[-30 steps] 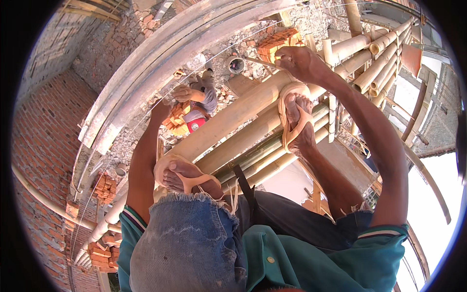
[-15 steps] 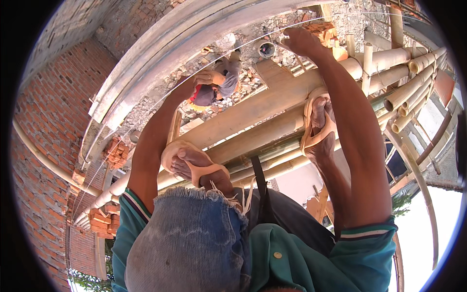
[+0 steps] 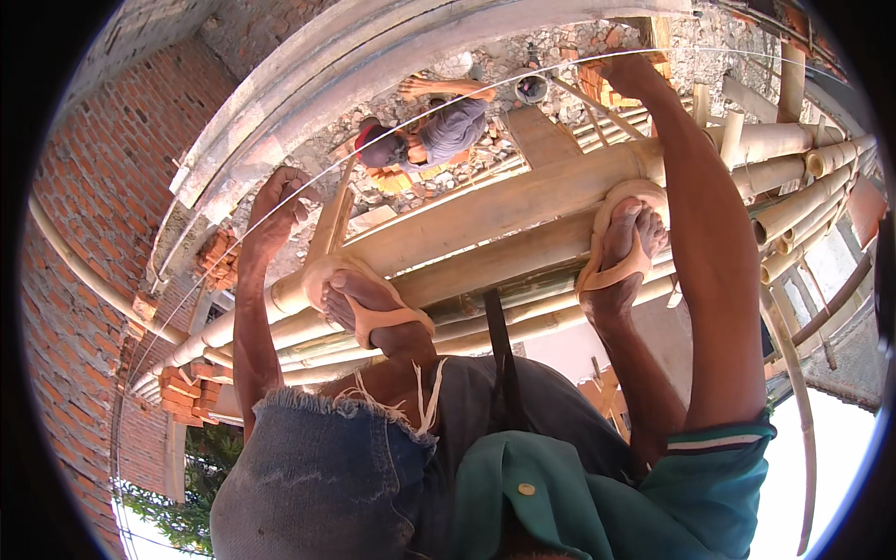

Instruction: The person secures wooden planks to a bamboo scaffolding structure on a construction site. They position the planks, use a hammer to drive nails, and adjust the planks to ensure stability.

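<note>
I stand in sandals on a bamboo scaffold (image 3: 504,210) and look straight down. A thin white string (image 3: 411,121) runs taut across the view from lower left to upper right. My left hand (image 3: 277,198) is closed on the string beside an upright bamboo pole (image 3: 329,219). My right hand (image 3: 631,71) reaches far out and grips the same string near a stack of red bricks (image 3: 597,82); its fingers are partly hidden.
Below, a person in a grey shirt and red cap (image 3: 439,131) handles bricks on rubble ground. A curved concrete ledge (image 3: 308,84) and a brick wall (image 3: 103,187) lie to the left. More bricks (image 3: 182,392) sit at lower left, bamboo poles (image 3: 812,187) at right.
The view has swung, so the scaffold and the person below sit further right and higher. My left hand has risen to the string; my right hand stays stretched out on it.
</note>
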Available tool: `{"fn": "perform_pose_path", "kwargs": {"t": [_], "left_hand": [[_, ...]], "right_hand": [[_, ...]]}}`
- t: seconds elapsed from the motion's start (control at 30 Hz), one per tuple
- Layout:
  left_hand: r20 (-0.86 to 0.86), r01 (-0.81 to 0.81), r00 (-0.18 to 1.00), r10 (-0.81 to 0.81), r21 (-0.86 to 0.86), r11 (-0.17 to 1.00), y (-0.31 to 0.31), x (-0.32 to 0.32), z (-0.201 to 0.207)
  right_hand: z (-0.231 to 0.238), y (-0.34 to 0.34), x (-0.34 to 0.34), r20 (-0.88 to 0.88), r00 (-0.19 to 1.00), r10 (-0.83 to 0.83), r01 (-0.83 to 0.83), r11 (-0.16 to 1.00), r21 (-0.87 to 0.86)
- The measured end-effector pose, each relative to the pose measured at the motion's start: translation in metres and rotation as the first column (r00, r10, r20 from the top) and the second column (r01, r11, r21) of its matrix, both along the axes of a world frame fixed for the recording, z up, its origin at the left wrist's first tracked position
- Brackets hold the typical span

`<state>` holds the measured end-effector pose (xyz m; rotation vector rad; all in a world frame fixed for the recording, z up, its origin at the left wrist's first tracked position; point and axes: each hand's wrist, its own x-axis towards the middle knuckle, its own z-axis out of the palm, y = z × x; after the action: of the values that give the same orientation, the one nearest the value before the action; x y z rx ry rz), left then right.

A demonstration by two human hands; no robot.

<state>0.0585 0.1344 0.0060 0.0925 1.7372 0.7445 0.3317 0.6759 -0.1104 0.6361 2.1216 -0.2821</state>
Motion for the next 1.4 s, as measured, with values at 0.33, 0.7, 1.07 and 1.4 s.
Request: {"fn": "perform_pose_path", "kwargs": {"t": [0.33, 0.7, 1.07, 1.4], "left_hand": [[-0.169, -0.578, 0.732, 0.660, 0.358, 0.733, -0.044, 0.083, 0.148], [-0.298, -0.778, 0.436, 0.849, 0.350, 0.522, -0.026, 0.161, 0.259], [0.159, 0.071, 0.041, -0.986, -0.985, -0.155, 0.090, 0.232, 0.100], [0.178, 0.108, 0.282, -0.943, -0.982, -0.153, 0.060, 0.259, 0.077]], "right_hand": [[-0.025, 0.006, -0.010, -0.048, 0.996, 0.079, -0.085, 0.989, -0.124], [-0.046, -0.004, -0.040, -0.039, 0.983, 0.180, -0.184, 0.950, -0.253], [-0.087, 0.017, -0.020, -0.007, 0.998, 0.060, -0.060, 0.960, -0.273], [-0.079, 0.011, -0.014, 0.112, 0.938, -0.328, 0.347, 0.890, -0.295]]}}
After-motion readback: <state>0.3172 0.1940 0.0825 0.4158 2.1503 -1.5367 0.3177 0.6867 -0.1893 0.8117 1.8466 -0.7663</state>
